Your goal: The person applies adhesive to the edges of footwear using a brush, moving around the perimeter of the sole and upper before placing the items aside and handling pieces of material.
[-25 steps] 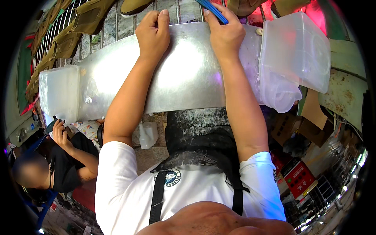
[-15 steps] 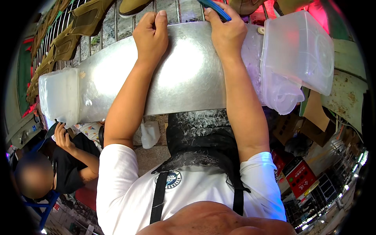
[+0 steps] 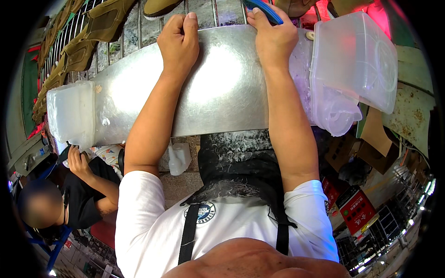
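Both my arms reach forward across a shiny metal counter (image 3: 218, 92). My left hand (image 3: 180, 41) is curled into a fist at the counter's far edge; whether it holds anything is hidden. My right hand (image 3: 273, 34) is closed on a blue-handled tool (image 3: 263, 9) that points away to the upper left, also at the far edge. A black apron (image 3: 241, 171) hangs down my front below the counter.
A white plastic tub (image 3: 72, 113) stands at the counter's left end, a clear lidded plastic box (image 3: 357, 60) with clear bags (image 3: 333, 111) at the right end. Brown shoes (image 3: 88, 41) lie on a metal grate beyond. Another person in black (image 3: 83, 185) sits low at the left.
Both hands have stayed at the far edge of the counter, shifting only slightly. The seated person's raised hand has moved a little.
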### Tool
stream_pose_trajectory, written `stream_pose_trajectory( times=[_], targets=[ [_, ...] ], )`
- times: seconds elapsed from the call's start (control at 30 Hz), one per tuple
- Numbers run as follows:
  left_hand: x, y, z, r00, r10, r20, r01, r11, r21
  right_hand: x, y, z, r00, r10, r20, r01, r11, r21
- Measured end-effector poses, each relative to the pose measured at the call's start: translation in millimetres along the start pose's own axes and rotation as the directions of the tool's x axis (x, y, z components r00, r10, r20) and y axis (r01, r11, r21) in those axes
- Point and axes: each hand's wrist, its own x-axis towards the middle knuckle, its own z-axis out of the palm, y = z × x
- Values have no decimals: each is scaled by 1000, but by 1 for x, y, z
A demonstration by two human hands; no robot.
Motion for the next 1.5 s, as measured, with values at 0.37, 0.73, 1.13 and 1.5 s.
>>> stream_pose_trajectory(
  times=[0.37,0.73,1.13,1.5],
  targets=[
    [-1,-2,0,1000,13,-9,-13,1000,10,3,3,-2,989,144,-21,-139,975,173],
    [-1,1,-1,1000,13,-2,-13,1000,27,7,11,-4,992,121,-41,-109,968,225],
    [-1,2,1,1000,10,-4,-10,1000,14,13,17,-5,980,124,-158,-68,945,320],
    [-1,8,-1,1000,4,-13,-4,1000,5,-7,11,-9,1000,-8,-8,10,975,222]
  ],
)
